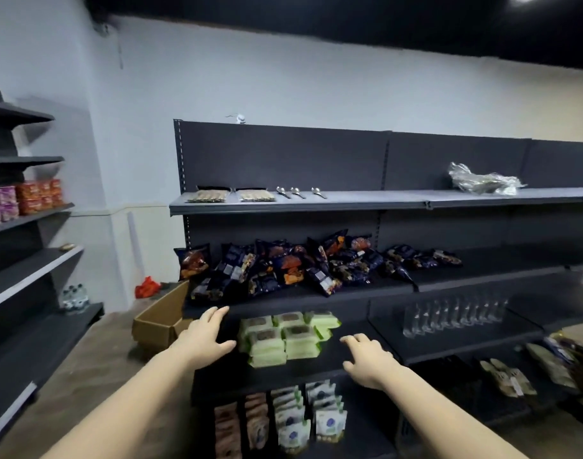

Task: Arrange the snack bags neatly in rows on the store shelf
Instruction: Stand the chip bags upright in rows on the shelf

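Head view: left hand (206,336), right hand (367,359), three spoons (297,192)

Dark snack bags (283,266) heaped mid-frame on shelf (449,283); left hand (205,337) and right hand (366,359) open below, holding nothing.

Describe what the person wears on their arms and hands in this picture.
Nothing shows on them. The left arm and right arm are bare up to the frame's edge, with no sleeves or cuffs. The left hand and right hand carry no gloves, and no watch or band shows at either wrist.
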A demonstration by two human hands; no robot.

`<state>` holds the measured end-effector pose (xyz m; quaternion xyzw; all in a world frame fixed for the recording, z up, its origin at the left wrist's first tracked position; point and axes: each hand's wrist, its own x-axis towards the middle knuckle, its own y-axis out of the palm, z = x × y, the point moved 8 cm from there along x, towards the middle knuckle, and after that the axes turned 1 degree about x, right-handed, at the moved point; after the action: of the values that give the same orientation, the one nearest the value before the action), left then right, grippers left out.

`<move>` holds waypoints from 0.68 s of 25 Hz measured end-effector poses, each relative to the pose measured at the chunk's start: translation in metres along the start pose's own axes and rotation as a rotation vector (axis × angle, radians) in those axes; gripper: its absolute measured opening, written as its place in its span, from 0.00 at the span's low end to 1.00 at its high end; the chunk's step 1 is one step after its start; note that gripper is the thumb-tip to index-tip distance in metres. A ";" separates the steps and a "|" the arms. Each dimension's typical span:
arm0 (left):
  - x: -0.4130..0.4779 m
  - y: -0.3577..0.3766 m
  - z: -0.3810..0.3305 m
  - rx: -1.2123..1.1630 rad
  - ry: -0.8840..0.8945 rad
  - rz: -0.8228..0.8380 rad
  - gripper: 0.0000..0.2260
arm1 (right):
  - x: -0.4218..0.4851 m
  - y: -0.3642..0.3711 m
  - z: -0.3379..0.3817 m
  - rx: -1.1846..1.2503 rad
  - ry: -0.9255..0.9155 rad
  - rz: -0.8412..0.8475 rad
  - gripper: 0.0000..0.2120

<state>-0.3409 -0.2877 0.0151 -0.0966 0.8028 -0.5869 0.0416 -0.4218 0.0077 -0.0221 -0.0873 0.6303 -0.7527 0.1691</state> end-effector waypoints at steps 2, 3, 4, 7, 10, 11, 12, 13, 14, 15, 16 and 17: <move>0.013 -0.003 0.012 -0.047 -0.023 0.007 0.35 | 0.011 -0.014 0.022 0.035 -0.061 -0.086 0.23; 0.025 0.005 0.020 -0.056 -0.020 0.039 0.35 | 0.026 -0.013 0.038 0.047 -0.098 -0.093 0.23; 0.046 0.018 0.034 -0.041 -0.009 0.079 0.35 | 0.054 -0.002 0.052 0.040 -0.132 -0.082 0.23; 0.106 0.033 0.072 -0.069 -0.019 0.087 0.35 | 0.136 0.016 0.084 0.110 -0.180 -0.072 0.24; 0.163 0.026 0.112 -0.103 -0.034 0.042 0.33 | 0.213 0.016 0.112 0.170 -0.237 -0.098 0.24; 0.188 0.020 0.127 -0.100 -0.041 0.022 0.33 | 0.243 0.014 0.122 0.173 -0.259 -0.100 0.24; 0.212 0.010 0.139 -0.103 -0.050 0.002 0.33 | 0.273 0.010 0.132 0.179 -0.277 -0.100 0.24; 0.235 -0.002 0.150 -0.105 -0.060 -0.024 0.33 | 0.302 0.005 0.144 0.182 -0.302 -0.092 0.24; 0.259 -0.014 0.160 -0.105 -0.077 -0.037 0.32 | 0.331 -0.001 0.157 0.180 -0.337 -0.076 0.24; 0.279 -0.026 0.171 -0.096 -0.098 -0.045 0.31 | 0.358 -0.005 0.173 0.166 -0.374 -0.066 0.24; 0.295 -0.037 0.181 -0.098 -0.120 -0.047 0.30 | 0.381 -0.010 0.190 0.162 -0.410 -0.063 0.24; 0.309 -0.046 0.192 -0.118 -0.140 -0.057 0.28 | 0.401 -0.014 0.208 0.170 -0.441 -0.057 0.24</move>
<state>-0.6031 -0.5434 0.0140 -0.1623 0.8281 -0.5314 0.0750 -0.7242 -0.3277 -0.0016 -0.2529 0.5099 -0.7700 0.2883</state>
